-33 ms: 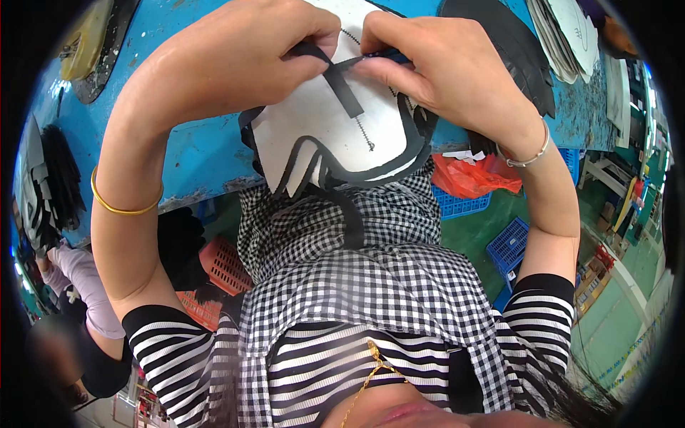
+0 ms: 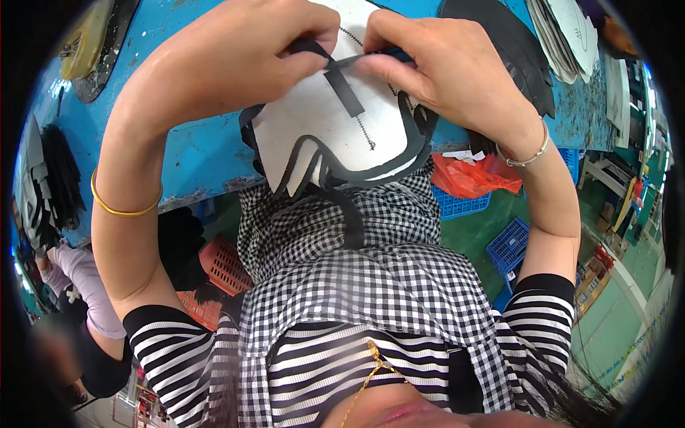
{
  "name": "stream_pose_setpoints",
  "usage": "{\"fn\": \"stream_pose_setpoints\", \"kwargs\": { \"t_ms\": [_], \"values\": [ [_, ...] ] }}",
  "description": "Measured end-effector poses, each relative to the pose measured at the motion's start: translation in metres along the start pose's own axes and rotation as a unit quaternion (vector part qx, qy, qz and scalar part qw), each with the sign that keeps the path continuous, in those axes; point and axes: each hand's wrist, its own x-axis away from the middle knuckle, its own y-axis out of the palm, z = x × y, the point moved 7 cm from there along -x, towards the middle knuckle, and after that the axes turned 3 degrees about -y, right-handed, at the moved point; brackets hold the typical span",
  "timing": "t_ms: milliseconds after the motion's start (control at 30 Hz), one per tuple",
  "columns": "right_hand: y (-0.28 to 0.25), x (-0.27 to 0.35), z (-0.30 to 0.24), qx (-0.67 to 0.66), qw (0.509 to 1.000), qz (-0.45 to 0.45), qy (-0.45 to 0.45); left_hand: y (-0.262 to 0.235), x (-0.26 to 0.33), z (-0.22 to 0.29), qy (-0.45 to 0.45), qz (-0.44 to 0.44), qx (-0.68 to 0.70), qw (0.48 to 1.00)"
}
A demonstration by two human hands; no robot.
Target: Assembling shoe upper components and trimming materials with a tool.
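At the top centre of the head view, over the blue desk (image 2: 193, 153), both hands pinch one narrow black strip (image 2: 344, 91). Left hand (image 2: 242, 53) fingers closed on the strip's upper end, right hand (image 2: 442, 68) fingers closed on it from the other side, thumbs nearly touching. Grip looks meant to keep the strip taut and flat while it is lined up on the white shoe-upper piece (image 2: 335, 128) below. Strip's long axis runs top-left to bottom-right, free end pointing down toward the person's body, lying on the white panel beside a dotted stitch line. White piece has black edging, hangs partly over the desk edge against the checked apron (image 2: 357, 285). Gold bangle (image 2: 125, 207) on left wrist, silver bracelet (image 2: 524, 153) on right. Stacked cut pieces (image 2: 564, 36) top right; red bag (image 2: 471, 178) and blue crates (image 2: 510, 246) on the floor.
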Motion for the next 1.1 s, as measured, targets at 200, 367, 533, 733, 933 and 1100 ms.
{"fn": "stream_pose_setpoints", "kwargs": {
  "t_ms": [200,367,533,733,933,1100],
  "values": [
    [-0.014,0.023,-0.024,-0.035,0.991,0.118,-0.051,-0.01,0.022,-0.032,0.0,0.156,0.305,0.94],
    [0.023,0.023,-0.072,0.154,0.981,0.101,-0.061,-0.053,0.05,-0.027,-0.019,0.283,0.515,0.809],
    [0.029,0.01,-0.065,0.196,0.966,0.154,-0.067,-0.048,0.049,-0.015,-0.018,0.203,0.413,0.888],
    [-0.006,0.071,0.047,-0.53,0.789,0.203,0.235,-0.036,0.059,-0.008,-0.026,0.112,0.284,0.952],
    [-0.041,0.178,0.13,-0.22,0.827,0.41,0.317,0.002,0.01,0.023,0.029,0.044,0.228,0.972],
    [-0.032,0.176,0.107,-0.352,0.812,0.35,0.308,0.024,-0.005,0.023,0.015,0.004,0.157,0.987]
  ]
}}
